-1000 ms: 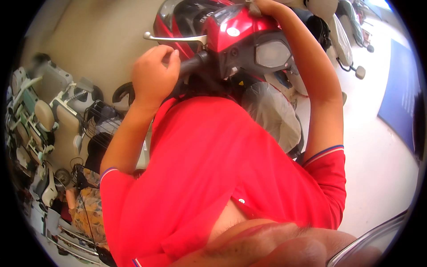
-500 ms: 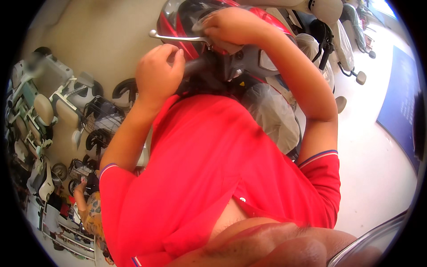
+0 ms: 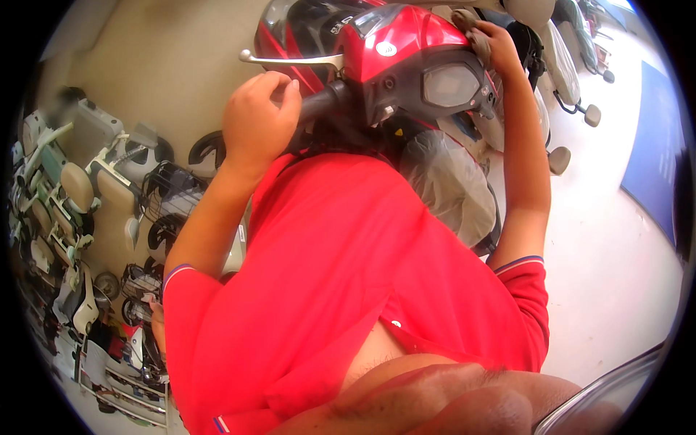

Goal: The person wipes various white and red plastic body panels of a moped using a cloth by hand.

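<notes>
A red and black scooter [image 3: 428,67] stands right in front of me, its handlebar and display at the top of the view. My left hand [image 3: 262,116] is closed around the end of the left handlebar grip [image 3: 319,105], below a silver brake lever [image 3: 293,61]. At the right side of the front cowl, my right hand [image 3: 499,47] grips a greyish-brown cloth [image 3: 480,45] against the red panel. Part of the cloth is hidden behind the fingers. The dark grey display panel [image 3: 448,85] sits between both hands.
Several parked scooters [image 3: 109,181] line the left side, some with wire baskets [image 3: 172,194]. More scooters with wrapped seats [image 3: 562,65] stand at the upper right. A clear plastic cover [image 3: 453,192] lies below the display. A blue mat [image 3: 656,152] is on the floor at right.
My right hand has moved right with the cloth, from the top of the front cowl to its right side, uncovering the display. My left hand stays on the grip.
</notes>
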Tool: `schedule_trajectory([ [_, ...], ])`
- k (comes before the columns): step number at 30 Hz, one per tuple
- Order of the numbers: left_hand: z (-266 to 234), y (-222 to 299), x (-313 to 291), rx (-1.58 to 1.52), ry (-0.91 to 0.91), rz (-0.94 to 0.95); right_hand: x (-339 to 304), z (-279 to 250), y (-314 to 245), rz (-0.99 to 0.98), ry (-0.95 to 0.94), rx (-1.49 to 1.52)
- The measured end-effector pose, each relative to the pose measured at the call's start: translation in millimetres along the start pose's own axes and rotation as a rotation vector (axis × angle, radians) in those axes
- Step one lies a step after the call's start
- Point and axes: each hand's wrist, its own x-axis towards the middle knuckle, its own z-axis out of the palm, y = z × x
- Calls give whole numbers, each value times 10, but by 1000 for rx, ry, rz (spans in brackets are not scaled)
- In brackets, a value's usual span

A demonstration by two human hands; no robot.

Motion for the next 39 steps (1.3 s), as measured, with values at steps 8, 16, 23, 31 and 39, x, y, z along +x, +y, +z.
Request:
schedule_trajectory([
  [8, -34, -53, -44, 55, -33, 18, -906, 1002, -524, -54, 926, -285],
  [16, -79, -146, -22, 97, -92, -4, -1130, 1595, -1478, -387, 863, -85],
  [23, -113, -166, 2, 127, -111, -13, -1106, 1274, -659, -114, 992, -212],
  [31, -121, -169, 12, 126, -107, -36, -1176, 1301, -103, 244, 1116, -93],
  [39, -122, -145, 16, 124, -116, -71, -1303, 1893, -1544, -368, 839, -6],
])
